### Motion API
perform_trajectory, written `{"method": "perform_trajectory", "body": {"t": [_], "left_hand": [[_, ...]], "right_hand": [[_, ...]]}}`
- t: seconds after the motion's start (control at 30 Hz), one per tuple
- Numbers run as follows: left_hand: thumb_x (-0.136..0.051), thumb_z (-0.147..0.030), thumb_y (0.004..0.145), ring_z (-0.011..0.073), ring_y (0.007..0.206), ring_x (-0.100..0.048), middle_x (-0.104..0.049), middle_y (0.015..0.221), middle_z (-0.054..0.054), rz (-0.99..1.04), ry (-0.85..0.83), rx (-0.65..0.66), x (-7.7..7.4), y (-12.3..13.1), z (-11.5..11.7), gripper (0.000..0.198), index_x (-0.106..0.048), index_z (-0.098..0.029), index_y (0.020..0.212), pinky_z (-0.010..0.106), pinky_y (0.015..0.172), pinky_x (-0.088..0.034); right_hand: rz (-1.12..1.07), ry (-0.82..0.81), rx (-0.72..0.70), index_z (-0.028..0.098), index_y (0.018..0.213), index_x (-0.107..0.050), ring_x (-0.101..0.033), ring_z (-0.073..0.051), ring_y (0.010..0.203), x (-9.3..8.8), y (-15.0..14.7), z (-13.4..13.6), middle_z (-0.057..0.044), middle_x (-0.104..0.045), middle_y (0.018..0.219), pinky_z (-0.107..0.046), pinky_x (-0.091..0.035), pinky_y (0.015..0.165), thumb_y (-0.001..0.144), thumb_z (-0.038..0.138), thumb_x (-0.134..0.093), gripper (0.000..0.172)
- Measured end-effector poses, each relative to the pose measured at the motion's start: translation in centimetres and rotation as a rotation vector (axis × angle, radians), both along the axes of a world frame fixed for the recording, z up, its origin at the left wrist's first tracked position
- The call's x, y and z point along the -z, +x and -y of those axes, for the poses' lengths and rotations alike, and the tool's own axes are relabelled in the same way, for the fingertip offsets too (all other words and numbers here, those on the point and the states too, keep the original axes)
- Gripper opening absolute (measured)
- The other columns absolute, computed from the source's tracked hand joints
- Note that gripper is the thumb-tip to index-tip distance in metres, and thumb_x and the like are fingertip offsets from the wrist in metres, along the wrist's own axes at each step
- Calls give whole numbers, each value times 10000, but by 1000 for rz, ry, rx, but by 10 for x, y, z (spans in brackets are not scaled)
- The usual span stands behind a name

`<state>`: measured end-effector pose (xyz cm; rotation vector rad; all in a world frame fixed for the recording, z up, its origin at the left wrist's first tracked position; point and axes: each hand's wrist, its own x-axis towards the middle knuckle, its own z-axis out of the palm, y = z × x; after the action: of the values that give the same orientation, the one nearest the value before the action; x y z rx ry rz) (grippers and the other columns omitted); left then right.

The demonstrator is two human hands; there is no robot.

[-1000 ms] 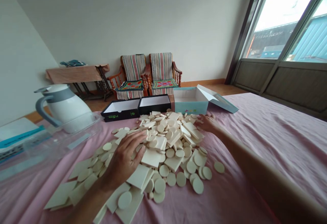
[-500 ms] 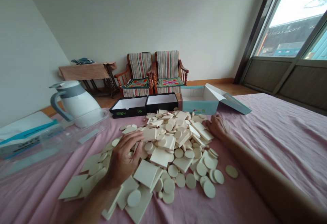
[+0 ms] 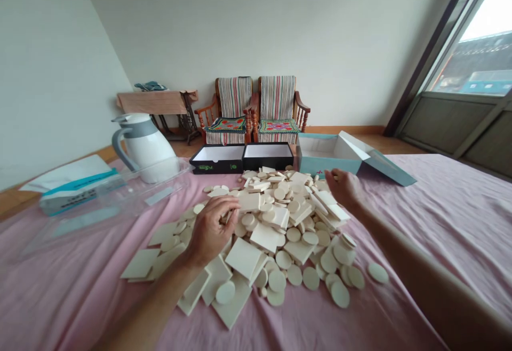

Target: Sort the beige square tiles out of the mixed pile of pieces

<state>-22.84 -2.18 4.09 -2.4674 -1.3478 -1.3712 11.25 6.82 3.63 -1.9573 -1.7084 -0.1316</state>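
Head view, single frame of interest. I am watching a heap of cream-white square tiles and round discs point(image 3: 280, 223) lying in the middle of a wrinkled pink cloth point(image 3: 420, 217), with both of the person's bare hands working at its edges. A second ago the left hand point(image 3: 212, 231) was lying flat and spread on the near-left slope of the heap; it is now curling its fingers point(image 3: 230, 215) inward, knuckles raised, so it is passing from pressing on the pieces to closing on them. The nearest piece is a pale square tile point(image 3: 248, 201) touching or just beyond the fingertips, but I cannot tell whether anything is actually being gripped. The right hand point(image 3: 344, 188) has lifted slightly at the far-right corner of the heap; its fingers are bending down over the tiles there, just in front of the open light-blue cardboard box point(image 3: 320, 163), and I cannot tell whether they are holding a piece. The whole scene is also sitting further right in the picture than before, meaning the head is turning, not the heap. Beyond the heap, two open black boxes with white insides point(image 3: 218, 165) are standing side by side; a white jug with a grey handle point(image 3: 146, 145) and a clear plastic tray point(image 3: 120, 196) are resting to the left.
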Motion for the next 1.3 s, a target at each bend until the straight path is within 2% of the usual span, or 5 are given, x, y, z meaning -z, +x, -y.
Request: {"method": "perform_trajectory", "body": {"t": [0.17, 0.33, 0.63, 0.87, 1.3], "left_hand": [[-533, -166, 861, 182, 959, -628, -697, 963, 58, -47, -6, 1, 4, 0, 0, 127, -656, -175, 892, 327, 892, -484], [-535, -153, 852, 176, 910, -632, -698, 917, 46, -24, 34, -71, 4, -8, -3, 124, -652, -178, 887, 315, 858, -487], [-532, -191, 861, 182, 881, -635, -696, 887, 46, -7, 39, -159, 9, -17, -7, 121, -648, -175, 891, 316, 828, -491], [-532, -183, 858, 179, 888, -645, -700, 906, 40, 7, 40, -166, 7, -15, -7, 122, -649, -179, 891, 303, 831, -491], [-516, -156, 865, 176, 920, -625, -688, 926, 51, -33, 26, -84, 4, -5, 1, 135, -644, -174, 908, 306, 860, -481]], "right_hand": [[-66, 61, -347, 193, 638, -603, -545, -154, 603, -40, -84, 0, -66, -644, 650, -265, -292, 566, 898, 434, -384, 417], [-84, 21, -478, 198, 634, -585, -549, -151, 611, -42, -136, -4, -37, -621, 627, -260, -284, 560, 867, 478, -476, 380], [-108, 86, -855, 167, 946, -635, -580, -169, 826, -39, -105, 54, -75, -649, 910, -289, -440, 741, 869, 326, -526, 207], [272, -41, -1133, 274, 1416, -382, -264, -297, 1371, -18, -96, 130, -91, -343, 1499, -515, -271, 1067, 875, 396, -530, 574], [502, -52, -1054, 293, 1457, -307, -138, -376, 1404, -2, -153, 48, -112, -267, 1535, -621, -159, 1079, 823, 535, -582, 733]]}}
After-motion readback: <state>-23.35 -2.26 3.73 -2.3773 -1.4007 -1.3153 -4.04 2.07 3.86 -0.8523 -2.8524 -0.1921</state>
